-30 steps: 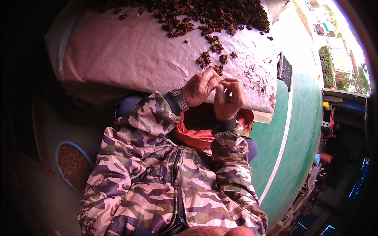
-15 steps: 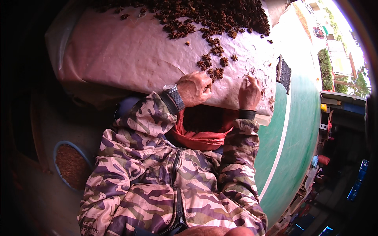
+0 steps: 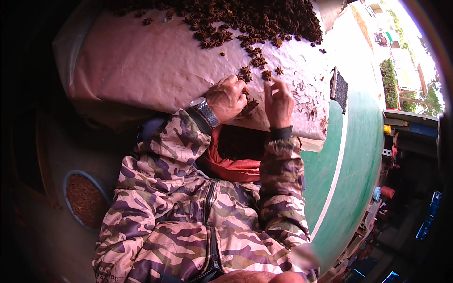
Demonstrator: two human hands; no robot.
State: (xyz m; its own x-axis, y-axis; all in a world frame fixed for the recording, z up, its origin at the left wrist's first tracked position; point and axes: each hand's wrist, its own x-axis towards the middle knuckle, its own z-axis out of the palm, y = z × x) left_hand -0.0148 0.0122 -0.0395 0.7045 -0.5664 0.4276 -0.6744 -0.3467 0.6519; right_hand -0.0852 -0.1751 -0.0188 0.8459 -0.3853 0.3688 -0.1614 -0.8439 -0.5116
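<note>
My left hand (image 3: pixel 225 98), wearing a wristwatch, is closed, with star anise (image 3: pixel 250 107) at and under its fingers; what it holds is unclear. My right hand (image 3: pixel 278 101) is slightly blurred, fingers apart, its tips at a loose star anise (image 3: pixel 267 75). Both rest over a table covered with a pale plastic sheet (image 3: pixel 141 66). A large dark pile of star anise (image 3: pixel 255 19) spreads along the far part. Thin pale slivers (image 3: pixel 302 92) lie scattered to the right. Below the table edge, a red bag (image 3: pixel 233 167) holds dark contents too shadowed to make out.
A blue-rimmed basin (image 3: pixel 85 198) of brown bits stands on the floor at left. At right are a green surface (image 3: pixel 321 174) with a white line, a dark tray (image 3: pixel 339 90) and cluttered objects (image 3: pixel 388 151). Camouflage sleeves fill the lower view.
Both hands have moved up among the loose star anise since half a second ago, the right also leftward. Earlier they met; now they are a little apart, and the right fingers have opened.
</note>
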